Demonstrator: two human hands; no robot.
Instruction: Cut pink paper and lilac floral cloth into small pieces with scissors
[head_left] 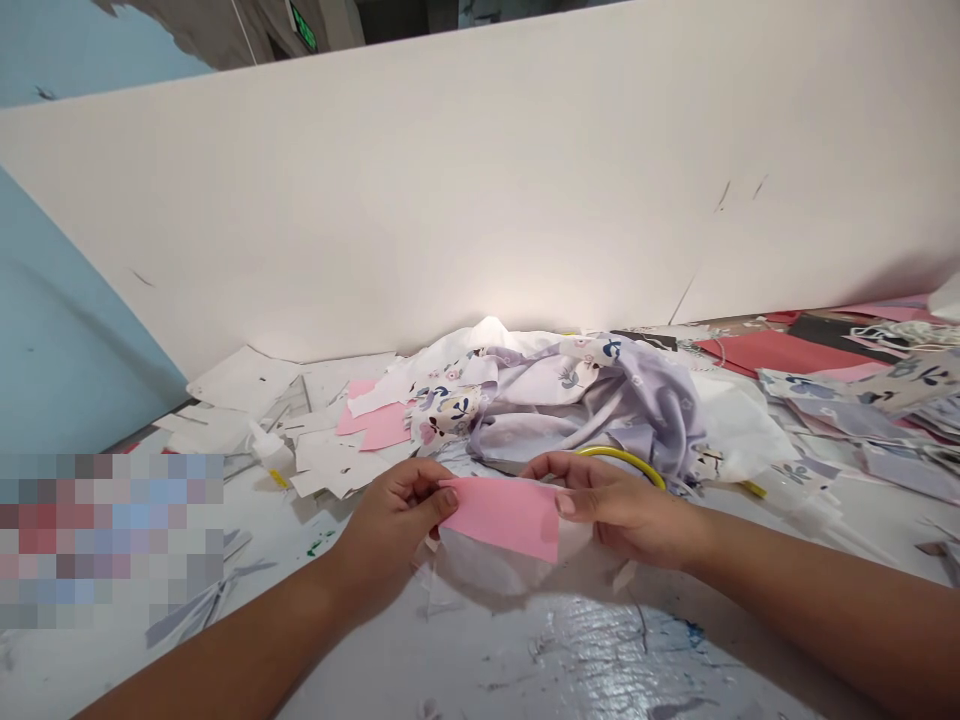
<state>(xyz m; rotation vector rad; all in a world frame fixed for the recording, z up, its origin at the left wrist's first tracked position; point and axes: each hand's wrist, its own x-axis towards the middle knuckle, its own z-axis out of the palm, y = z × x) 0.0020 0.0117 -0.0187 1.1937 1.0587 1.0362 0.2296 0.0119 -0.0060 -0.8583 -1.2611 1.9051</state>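
Between my two hands is a pink rectangular piece [502, 515], paper or cloth, with thin white material [480, 568] hanging beneath it. My left hand [409, 510] pinches its left end between thumb and fingers. At the right end, my right hand [615, 505] grips it with the thumb on top. Just behind my right hand lie scissors with a yellow handle [634, 463], their blades partly hidden. Beyond both hands is a crumpled heap of lilac floral fabric [585, 400].
White card pieces [337, 460] and a small bottle with a yellow tip [268, 450] lie to the left. Red sheets [780, 352] and floral scraps [900, 430] are piled at the right. A white panel [450, 200] stands across the back.
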